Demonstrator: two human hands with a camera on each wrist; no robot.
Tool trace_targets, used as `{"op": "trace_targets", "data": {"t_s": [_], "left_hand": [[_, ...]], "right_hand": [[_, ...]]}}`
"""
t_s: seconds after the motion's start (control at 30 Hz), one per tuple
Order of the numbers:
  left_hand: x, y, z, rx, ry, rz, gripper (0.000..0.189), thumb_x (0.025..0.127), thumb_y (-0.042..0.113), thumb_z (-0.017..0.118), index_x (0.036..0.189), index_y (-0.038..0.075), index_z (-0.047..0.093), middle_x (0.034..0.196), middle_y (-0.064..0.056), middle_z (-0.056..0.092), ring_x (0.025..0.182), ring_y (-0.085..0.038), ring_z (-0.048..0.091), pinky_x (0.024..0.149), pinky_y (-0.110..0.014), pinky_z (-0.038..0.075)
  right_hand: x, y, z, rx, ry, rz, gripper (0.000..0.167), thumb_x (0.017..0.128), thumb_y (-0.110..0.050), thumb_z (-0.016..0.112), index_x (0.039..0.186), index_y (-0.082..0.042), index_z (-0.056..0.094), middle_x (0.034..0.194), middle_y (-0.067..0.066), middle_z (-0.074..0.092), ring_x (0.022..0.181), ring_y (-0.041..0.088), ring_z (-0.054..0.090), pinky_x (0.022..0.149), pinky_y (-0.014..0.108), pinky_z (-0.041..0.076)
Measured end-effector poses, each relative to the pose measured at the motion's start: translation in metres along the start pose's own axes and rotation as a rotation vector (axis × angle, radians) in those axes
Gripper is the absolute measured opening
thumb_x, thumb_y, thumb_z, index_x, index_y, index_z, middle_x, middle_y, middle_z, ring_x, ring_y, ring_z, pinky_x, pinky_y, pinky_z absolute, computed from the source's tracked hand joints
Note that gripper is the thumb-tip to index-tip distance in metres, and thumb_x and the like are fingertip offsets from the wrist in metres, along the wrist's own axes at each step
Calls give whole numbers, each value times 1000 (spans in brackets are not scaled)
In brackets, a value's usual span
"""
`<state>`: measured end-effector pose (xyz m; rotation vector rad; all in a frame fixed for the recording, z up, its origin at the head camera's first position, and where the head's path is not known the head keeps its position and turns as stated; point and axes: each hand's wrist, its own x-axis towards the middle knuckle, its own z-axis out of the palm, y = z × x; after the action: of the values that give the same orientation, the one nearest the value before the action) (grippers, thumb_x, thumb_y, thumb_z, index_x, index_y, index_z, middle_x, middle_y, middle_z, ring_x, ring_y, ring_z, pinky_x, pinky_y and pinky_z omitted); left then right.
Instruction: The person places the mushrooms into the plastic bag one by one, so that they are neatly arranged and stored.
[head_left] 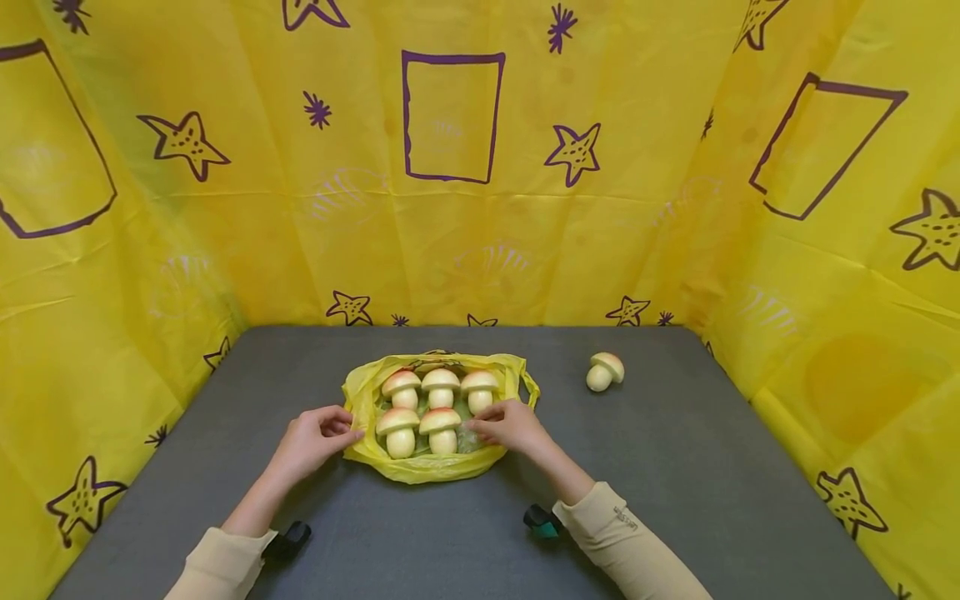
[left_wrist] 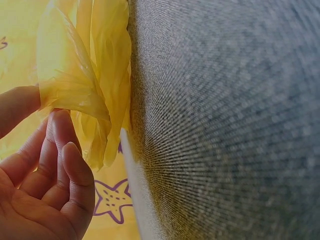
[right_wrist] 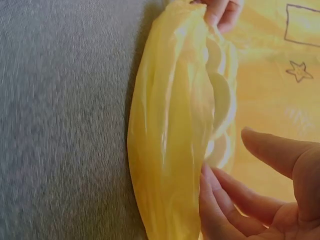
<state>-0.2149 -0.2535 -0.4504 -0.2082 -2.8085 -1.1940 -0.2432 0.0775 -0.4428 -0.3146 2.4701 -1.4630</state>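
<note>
A yellow plastic bag (head_left: 420,472) lies on the table with its mouth spread, holding several toy mushrooms (head_left: 439,421) with pale stems and reddish-cream caps in two rows. At the bag's left edge, my left hand (head_left: 318,437) pinches the thin plastic between thumb and fingertips; the left wrist view shows the yellow film (left_wrist: 75,90) there. My right hand (head_left: 513,425) is over the bag's right side, close to the mushrooms. In the right wrist view, its thumb stands apart from the fingers (right_wrist: 240,195), which touch the bag's rim.
One more toy mushroom (head_left: 604,372) lies tilted on the dark grey table (head_left: 660,483), right of the bag. Yellow cloth walls (head_left: 465,242) with purple drawings enclose the table's back and sides. A bag handle loop (head_left: 532,390) sticks out at right.
</note>
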Motion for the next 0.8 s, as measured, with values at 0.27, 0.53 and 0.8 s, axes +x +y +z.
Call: {"op": "trace_targets", "data": {"t_s": [0.27, 0.53, 0.8], "left_hand": [[-1, 0, 0, 4, -2, -4, 34, 79, 31, 76, 98, 4, 66, 83, -3, 67, 70, -11, 57, 58, -22, 46], [-3, 0, 1, 2, -4, -14, 34, 80, 31, 76, 98, 4, 66, 83, -3, 67, 70, -11, 57, 58, -23, 46], [-2, 0, 1, 1, -8, -18, 35, 80, 31, 76, 99, 4, 66, 84, -3, 67, 71, -11, 57, 59, -23, 46]], "right_hand": [[3, 5, -16, 26, 134, 45, 25, 85, -22, 72, 98, -1, 71, 88, 12, 72, 77, 24, 70, 68, 31, 56], [7, 15, -35, 74, 214, 78, 26, 83, -22, 73, 98, -1, 71, 87, 11, 72, 75, 21, 70, 70, 36, 56], [9, 28, -54, 123, 287, 109, 31, 83, -22, 73, 105, 0, 69, 98, 17, 70, 83, 26, 70, 77, 40, 55]]}}
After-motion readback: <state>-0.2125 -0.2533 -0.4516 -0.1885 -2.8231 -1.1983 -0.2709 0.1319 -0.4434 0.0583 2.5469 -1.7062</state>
